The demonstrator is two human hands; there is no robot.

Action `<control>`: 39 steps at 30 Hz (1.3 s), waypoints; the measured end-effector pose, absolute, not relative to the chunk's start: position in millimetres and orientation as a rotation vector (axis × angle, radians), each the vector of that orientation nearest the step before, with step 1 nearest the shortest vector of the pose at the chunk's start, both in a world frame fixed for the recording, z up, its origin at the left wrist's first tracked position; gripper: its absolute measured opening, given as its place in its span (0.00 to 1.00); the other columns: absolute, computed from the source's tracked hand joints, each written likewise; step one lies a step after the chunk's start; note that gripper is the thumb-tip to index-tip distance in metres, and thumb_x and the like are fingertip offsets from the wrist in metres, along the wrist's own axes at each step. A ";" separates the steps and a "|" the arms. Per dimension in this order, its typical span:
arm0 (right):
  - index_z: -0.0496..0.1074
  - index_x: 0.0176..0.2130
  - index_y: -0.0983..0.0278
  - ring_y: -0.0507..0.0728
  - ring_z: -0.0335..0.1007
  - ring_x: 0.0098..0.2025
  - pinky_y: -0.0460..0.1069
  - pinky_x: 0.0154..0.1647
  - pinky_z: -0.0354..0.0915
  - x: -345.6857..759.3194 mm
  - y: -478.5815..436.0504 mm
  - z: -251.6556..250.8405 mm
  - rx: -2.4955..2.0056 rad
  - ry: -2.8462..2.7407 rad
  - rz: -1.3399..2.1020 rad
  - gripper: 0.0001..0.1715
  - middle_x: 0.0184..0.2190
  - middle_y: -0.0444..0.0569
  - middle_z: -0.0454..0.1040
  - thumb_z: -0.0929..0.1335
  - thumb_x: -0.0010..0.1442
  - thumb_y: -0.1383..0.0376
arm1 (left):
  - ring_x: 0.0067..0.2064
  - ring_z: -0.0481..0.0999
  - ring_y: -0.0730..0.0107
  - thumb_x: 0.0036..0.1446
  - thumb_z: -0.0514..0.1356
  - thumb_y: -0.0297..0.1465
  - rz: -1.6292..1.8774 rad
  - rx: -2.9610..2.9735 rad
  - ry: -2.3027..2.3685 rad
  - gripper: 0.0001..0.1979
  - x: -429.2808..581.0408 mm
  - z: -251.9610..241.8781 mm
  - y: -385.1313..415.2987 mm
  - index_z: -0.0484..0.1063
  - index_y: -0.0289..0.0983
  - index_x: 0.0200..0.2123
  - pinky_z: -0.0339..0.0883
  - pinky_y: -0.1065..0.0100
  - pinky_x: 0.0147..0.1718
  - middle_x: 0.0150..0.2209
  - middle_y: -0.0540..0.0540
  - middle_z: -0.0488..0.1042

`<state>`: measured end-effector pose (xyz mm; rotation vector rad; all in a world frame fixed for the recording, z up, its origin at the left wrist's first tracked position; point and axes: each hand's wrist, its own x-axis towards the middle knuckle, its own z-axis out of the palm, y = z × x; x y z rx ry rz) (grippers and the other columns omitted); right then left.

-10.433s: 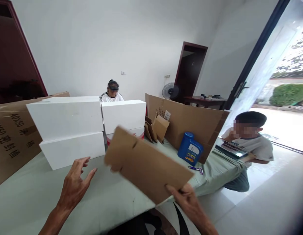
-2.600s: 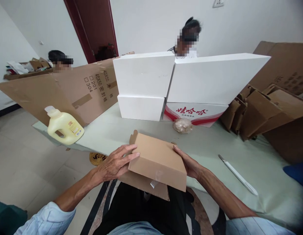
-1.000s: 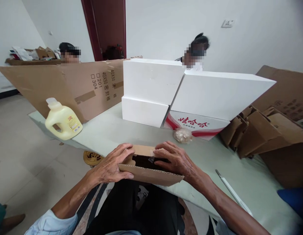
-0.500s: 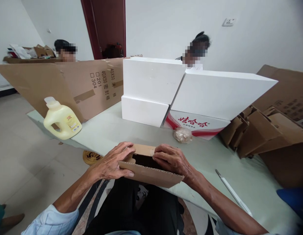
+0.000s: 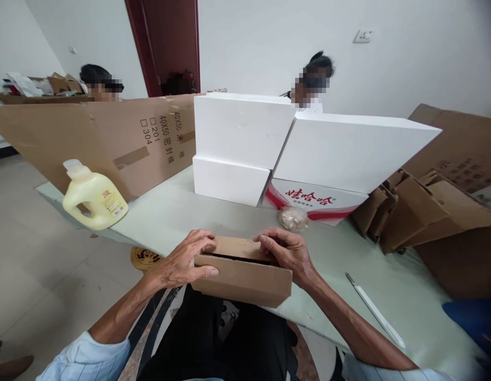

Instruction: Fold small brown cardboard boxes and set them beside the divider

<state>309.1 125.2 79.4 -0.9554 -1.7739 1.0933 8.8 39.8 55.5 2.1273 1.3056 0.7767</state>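
A small brown cardboard box (image 5: 245, 278) sits at the near edge of the pale green table (image 5: 178, 211), its front wall facing me. My left hand (image 5: 184, 259) grips its left end, thumb on the front wall and fingers curled over the top. My right hand (image 5: 287, 251) presses on the top right, fingers bent over the flap. A dark slit shows between the top flap and the front wall.
A yellow jug (image 5: 92, 196) stands at the table's left corner. White foam boxes (image 5: 245, 132) and a red-printed carton (image 5: 312, 198) stand behind. A wrapped bundle (image 5: 293, 218), a white knife (image 5: 374, 309), folded cartons (image 5: 416, 217) and large cardboard sheets (image 5: 110, 140) surround. Two people sit beyond.
The box's front wall has swung upright and the top opening has narrowed to a slit. My right hand moved from inside the opening to the top flap.
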 end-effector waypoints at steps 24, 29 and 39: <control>0.80 0.39 0.62 0.63 0.77 0.39 0.56 0.45 0.70 458.7 250.8 -8.6 -1.396 -1.563 0.012 0.22 0.38 0.56 0.83 0.64 0.70 0.51 | 0.74 0.65 0.46 0.75 0.57 0.42 0.672 2.234 1.478 0.27 0.8 17.0 29.6 0.64 0.59 0.74 0.69 0.43 0.69 0.75 0.47 0.63; 0.80 0.38 0.62 0.64 0.75 0.44 0.53 0.45 0.65 447.8 275.6 -31.3 -1.453 -1.763 -0.140 0.16 0.41 0.59 0.83 0.64 0.71 0.61 | 0.74 0.66 0.47 0.74 0.58 0.42 0.664 2.247 1.507 0.27 -2.0 8.0 30.2 0.63 0.59 0.74 0.69 0.44 0.68 0.76 0.47 0.62; 0.81 0.42 0.61 0.63 0.72 0.50 0.52 0.47 0.64 436.8 274.8 -69.4 -1.483 -2.007 -0.320 0.15 0.50 0.58 0.81 0.65 0.73 0.68 | 0.75 0.65 0.48 0.75 0.58 0.43 0.641 2.204 1.514 0.27 -3.3 5.1 30.5 0.63 0.59 0.74 0.67 0.45 0.70 0.77 0.47 0.60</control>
